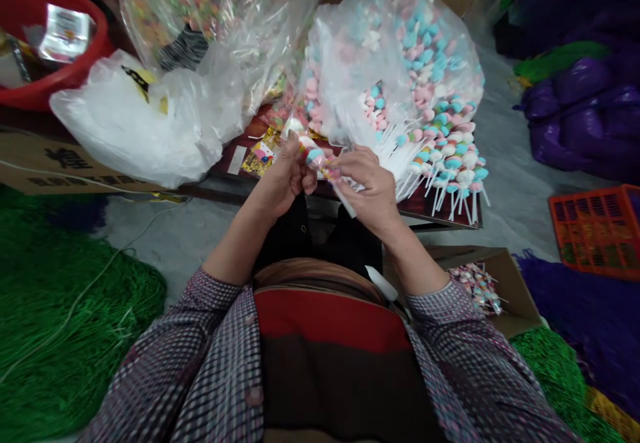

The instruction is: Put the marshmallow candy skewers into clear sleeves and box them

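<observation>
Hiding much of the candy stick [315, 156], both hands [290, 171] pinch it in a nearly closed grip

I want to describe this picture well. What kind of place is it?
Probably a small packing workshop: candy sticks piled on the table, big bags of sweets, and a carton of wrapped sweets.

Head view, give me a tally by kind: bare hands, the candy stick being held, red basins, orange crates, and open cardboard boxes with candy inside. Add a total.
Bare hands: 2, left hand and right hand
Held candy stick: 1
Red basin: 1
Orange crate: 1
Open cardboard box with candy: 1
Total: 6
</observation>
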A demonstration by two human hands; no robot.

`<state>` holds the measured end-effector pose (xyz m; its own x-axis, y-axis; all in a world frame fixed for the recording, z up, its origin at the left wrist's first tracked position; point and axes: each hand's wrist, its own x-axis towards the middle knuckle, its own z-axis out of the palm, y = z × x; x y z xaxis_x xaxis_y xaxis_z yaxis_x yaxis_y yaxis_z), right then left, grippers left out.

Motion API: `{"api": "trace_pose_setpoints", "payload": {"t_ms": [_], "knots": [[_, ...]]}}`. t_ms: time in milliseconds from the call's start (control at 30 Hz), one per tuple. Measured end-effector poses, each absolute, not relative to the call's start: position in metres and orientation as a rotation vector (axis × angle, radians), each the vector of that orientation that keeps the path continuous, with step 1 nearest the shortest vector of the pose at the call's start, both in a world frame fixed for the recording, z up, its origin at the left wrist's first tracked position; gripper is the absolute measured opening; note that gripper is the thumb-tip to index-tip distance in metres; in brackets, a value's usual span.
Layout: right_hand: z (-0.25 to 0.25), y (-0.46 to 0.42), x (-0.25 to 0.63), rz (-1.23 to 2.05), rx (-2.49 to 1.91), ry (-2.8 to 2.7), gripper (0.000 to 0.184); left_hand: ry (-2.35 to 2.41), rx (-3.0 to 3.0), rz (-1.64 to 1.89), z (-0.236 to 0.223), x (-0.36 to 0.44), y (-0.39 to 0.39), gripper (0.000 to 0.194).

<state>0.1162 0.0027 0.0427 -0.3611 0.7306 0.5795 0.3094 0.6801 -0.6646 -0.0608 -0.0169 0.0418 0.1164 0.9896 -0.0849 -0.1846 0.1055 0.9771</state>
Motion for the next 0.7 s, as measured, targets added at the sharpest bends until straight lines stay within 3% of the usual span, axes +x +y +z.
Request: {"api": "trace_pose_setpoints", "payload": {"t_ms": [167,300,433,533,700], "knots": [[0.02,0.005,0.121,0.499,-0.831,-2.104,0.008,0.952,1.296,1.136,0.048,-0.062,-0.017,0.046],[0.008,0.0,0.118,0.904,-0.931,-1.868,0.023,0.886,1.455,1.032,0.047,-0.058,-0.022,0.044],[0.017,-0.015,0.12,1.198,-0.915,-1.665,0.03,0.959,1.205,1.127,0.038,-0.048,-0.023,0.043],[0.027,-0.018,0.127,1.086,-1.055,-1.511,0.028,1.003,1.035,1.086,0.035,-0.042,-0.024,0.036],[0.026,0.0,0.129,1.076,-1.06,-1.439,0.044,0.947,1.042,0.926,0.035,-0.033,-0.028,0.034]]}}
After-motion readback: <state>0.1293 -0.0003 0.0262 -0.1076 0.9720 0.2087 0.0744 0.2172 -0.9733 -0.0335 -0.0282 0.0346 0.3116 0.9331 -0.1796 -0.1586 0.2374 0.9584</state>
